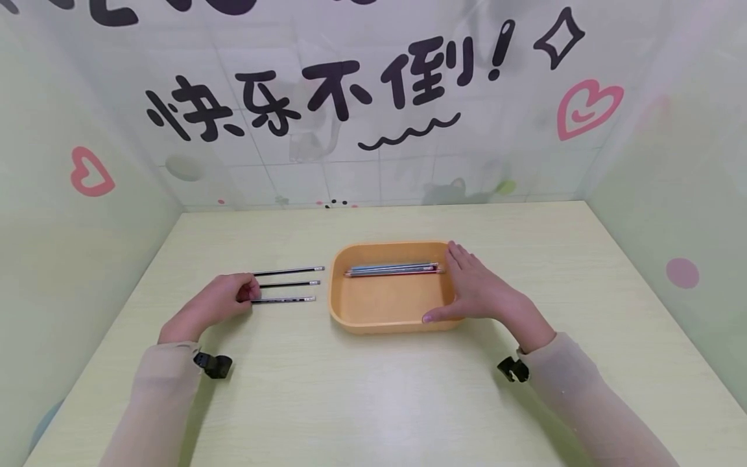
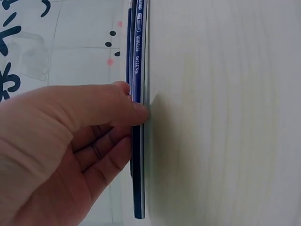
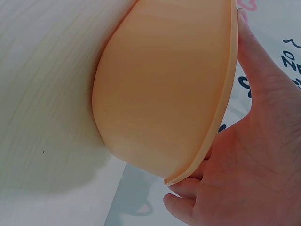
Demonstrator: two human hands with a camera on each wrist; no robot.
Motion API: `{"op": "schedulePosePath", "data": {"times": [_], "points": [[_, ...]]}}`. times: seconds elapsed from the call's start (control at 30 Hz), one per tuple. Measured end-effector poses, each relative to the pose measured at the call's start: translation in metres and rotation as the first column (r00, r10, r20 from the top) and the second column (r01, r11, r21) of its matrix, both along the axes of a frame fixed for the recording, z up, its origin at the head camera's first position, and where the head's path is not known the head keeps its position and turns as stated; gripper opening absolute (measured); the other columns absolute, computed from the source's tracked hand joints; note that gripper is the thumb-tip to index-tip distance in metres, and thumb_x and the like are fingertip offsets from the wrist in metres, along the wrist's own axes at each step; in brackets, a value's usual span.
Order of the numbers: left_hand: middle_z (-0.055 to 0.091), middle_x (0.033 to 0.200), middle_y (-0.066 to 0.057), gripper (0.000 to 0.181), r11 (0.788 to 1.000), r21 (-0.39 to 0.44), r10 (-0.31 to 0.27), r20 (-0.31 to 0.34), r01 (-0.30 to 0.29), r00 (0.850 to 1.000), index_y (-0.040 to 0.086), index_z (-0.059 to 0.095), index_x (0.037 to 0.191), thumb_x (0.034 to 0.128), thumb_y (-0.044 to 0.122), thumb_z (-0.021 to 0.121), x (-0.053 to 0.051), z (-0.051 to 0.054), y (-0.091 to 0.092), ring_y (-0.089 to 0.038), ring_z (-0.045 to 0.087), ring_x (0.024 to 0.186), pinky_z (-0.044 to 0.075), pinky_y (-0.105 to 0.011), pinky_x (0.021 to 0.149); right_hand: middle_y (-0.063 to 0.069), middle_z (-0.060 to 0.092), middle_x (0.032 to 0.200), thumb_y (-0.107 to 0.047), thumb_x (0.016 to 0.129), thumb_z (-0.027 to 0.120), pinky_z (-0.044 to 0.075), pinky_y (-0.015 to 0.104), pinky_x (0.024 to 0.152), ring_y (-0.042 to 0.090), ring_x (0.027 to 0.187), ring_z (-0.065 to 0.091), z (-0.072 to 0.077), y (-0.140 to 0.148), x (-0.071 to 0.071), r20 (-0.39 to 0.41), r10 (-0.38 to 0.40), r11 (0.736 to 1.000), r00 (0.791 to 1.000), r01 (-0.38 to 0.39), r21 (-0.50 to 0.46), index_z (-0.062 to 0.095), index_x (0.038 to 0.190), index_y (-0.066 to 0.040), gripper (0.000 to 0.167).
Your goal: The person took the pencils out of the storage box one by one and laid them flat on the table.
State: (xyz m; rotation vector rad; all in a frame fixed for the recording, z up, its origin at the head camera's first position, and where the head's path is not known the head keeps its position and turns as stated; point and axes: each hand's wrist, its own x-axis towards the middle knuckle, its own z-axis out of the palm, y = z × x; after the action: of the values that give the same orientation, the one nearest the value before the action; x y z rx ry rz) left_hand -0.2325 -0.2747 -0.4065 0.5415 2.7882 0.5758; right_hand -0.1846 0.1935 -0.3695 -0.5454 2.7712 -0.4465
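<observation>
Three dark pencils lie side by side on the table at left in the head view. My left hand (image 1: 230, 299) pinches the nearest pencil (image 1: 286, 299) near its left part, and the middle pencil (image 1: 292, 284) and far pencil (image 1: 292, 270) lie just beyond. Up close in the left wrist view, the thumb lies across the dark blue pencil (image 2: 138, 165) with fingers curled behind it. An orange tray (image 1: 385, 324) holds several pencils (image 1: 393, 269) along its far side. At its right end, my right hand (image 1: 481, 288) grips the rim, thumb over the front edge, fingers at the far corner.
A pale wooden table (image 1: 373, 402) carries everything. Behind it rises a wall (image 1: 379, 175) with large black characters, and side walls stand at left and right. Black wrist mounts (image 1: 217, 365) sit at both cuffs.
</observation>
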Motion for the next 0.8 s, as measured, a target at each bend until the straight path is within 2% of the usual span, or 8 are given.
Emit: {"op": "schedulePosePath", "data": {"times": [0.57, 0.8], "points": [[0.061, 0.086, -0.004, 0.016, 1.000, 0.005, -0.010, -0.012, 0.010, 1.000, 0.006, 0.062, 0.093, 0.0828, -0.006, 0.064, -0.0006, -0.0021, -0.0013, -0.017, 0.051, 0.079, 0.045, -0.031, 0.071, 0.028, -0.001, 0.165, -0.070, 0.073, 0.074, 0.010, 0.054, 0.125, 0.041, 0.155, 0.000, 0.0000, -0.0005, 0.0006, -0.003, 0.002, 1.000, 1.000, -0.002, -0.003, 0.008, 0.153, 0.013, 0.133], [0.063, 0.088, -0.004, 0.011, 1.000, 0.011, 0.001, -0.039, -0.001, 0.999, 0.006, 0.062, 0.095, 0.0852, 0.000, 0.065, 0.0016, 0.0006, 0.0012, -0.018, 0.053, 0.082, 0.047, -0.033, 0.074, 0.028, -0.001, 0.164, -0.070, 0.072, 0.074, 0.010, 0.054, 0.125, 0.041, 0.155, 0.001, -0.0001, -0.0003, 0.0002, -0.011, 0.005, 1.000, 1.000, -0.005, 0.003, 0.008, 0.153, 0.013, 0.133]]}}
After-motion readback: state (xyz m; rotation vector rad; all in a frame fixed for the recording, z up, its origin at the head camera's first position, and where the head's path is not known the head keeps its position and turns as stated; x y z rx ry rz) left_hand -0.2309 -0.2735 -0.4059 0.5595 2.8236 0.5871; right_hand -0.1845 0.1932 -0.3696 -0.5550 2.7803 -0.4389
